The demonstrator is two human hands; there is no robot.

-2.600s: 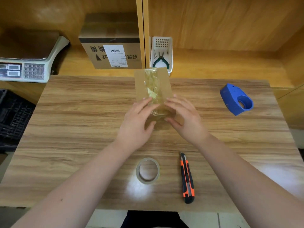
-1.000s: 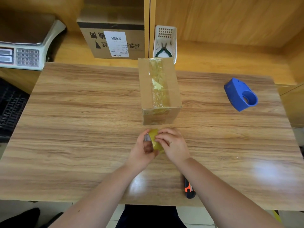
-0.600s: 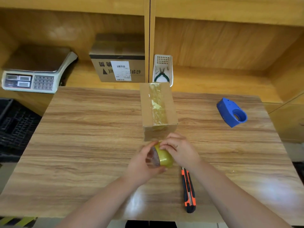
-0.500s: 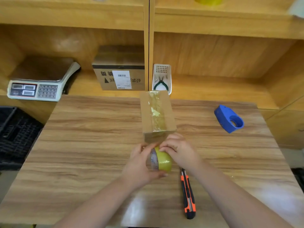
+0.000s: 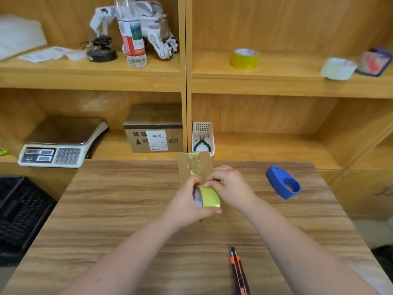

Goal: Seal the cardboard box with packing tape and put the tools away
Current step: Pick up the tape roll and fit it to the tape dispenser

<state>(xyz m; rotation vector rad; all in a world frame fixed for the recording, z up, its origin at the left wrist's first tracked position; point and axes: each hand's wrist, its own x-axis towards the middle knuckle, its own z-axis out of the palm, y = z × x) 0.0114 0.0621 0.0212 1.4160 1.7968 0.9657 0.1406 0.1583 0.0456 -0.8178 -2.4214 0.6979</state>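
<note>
A small cardboard box (image 5: 192,165) with yellowish tape along its top stands at the far middle of the wooden table (image 5: 119,209). In front of it I hold a yellow tape roll (image 5: 209,196) upright in the air. My left hand (image 5: 187,203) grips the roll from the left and below. My right hand (image 5: 229,186) pinches the top of the roll with its fingertips. An orange and black utility knife (image 5: 239,271) lies near the front edge. A blue tape dispenser (image 5: 282,185) lies at the right.
Shelves rise behind the table. The lower shelf holds a scale (image 5: 57,145), a labelled carton (image 5: 155,133) and a white basket with pliers (image 5: 203,139). The upper shelf has a bottle (image 5: 131,33), a yellow tape roll (image 5: 244,58) and a white roll (image 5: 338,68). A black crate (image 5: 19,211) stands left.
My hands left the box and picked up the tape roll from the table, then lifted it higher in front of the box. My head tilted up, bringing the upper shelf into view.
</note>
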